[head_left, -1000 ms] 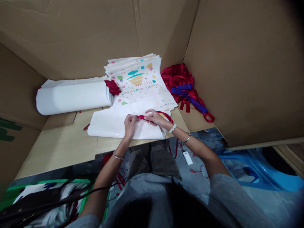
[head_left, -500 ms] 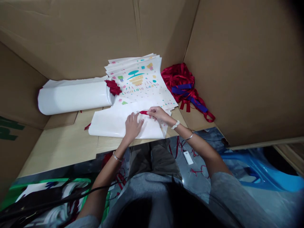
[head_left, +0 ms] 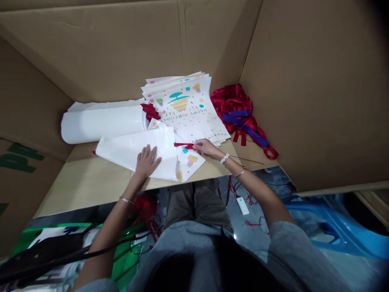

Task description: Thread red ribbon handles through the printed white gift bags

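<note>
1. Currently, the left hand (head_left: 147, 162) lies open and palm down, fingers spread, pressing on a white plastic bag (head_left: 136, 148).
2. The right hand (head_left: 207, 148) grasps a short red ribbon (head_left: 184, 145) between thumb and fingers; the ribbon's tip extends over the bag.
3. The bag lies on a pale wood board (head_left: 91, 186), one corner showing its printed side, and overlaps a stack of "Happy Birthday" printed bags (head_left: 188, 107).
4. A white bag roll (head_left: 101, 123) lies left of the stack; a tangle of red and blue ribbons (head_left: 237, 113) lies right of it.
</note>
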The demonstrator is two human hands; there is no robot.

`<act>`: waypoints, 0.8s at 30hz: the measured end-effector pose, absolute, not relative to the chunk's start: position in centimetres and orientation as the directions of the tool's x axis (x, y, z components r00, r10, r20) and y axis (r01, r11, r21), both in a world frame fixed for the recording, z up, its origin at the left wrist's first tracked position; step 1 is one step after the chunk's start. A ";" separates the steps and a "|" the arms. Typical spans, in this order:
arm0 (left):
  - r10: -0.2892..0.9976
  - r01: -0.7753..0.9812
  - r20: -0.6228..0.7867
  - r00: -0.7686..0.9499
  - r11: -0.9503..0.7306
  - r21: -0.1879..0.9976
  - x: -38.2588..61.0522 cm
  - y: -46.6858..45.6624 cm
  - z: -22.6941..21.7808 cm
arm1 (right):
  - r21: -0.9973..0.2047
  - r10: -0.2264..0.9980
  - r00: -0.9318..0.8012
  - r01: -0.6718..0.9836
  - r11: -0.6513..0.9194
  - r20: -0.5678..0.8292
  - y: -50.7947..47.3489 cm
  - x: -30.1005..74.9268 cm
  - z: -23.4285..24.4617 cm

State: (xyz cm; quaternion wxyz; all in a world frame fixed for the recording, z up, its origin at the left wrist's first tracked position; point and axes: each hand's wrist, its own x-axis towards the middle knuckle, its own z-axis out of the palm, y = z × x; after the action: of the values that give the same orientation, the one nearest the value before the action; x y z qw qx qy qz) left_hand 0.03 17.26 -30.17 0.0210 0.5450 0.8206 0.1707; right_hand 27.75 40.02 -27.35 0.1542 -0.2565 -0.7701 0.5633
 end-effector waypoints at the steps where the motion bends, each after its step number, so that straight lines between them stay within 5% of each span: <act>1: 0.903 0.893 0.158 -0.399 0.344 0.289 -0.3 17.3 -29.8 | -0.947 0.550 -0.833 0.219 0.234 -0.057 39.7 27.4 -27.9; 12: 0.704 0.629 -0.062 -0.707 0.667 0.399 7.8 26.4 -26.7 | -0.913 0.549 -0.826 0.312 0.263 -0.124 38.6 26.5 -29.4; 24: 0.754 0.684 0.001 -0.657 0.596 0.421 10.2 25.6 -27.9 | -0.942 0.515 -0.844 0.282 0.182 -0.153 39.9 29.5 -29.4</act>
State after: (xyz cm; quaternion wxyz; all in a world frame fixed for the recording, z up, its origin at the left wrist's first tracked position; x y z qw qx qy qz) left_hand 10.16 25.61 -27.94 0.0888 0.4044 0.8888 0.1963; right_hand 29.55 39.92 -29.44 0.0998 -0.2612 -0.7623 0.5837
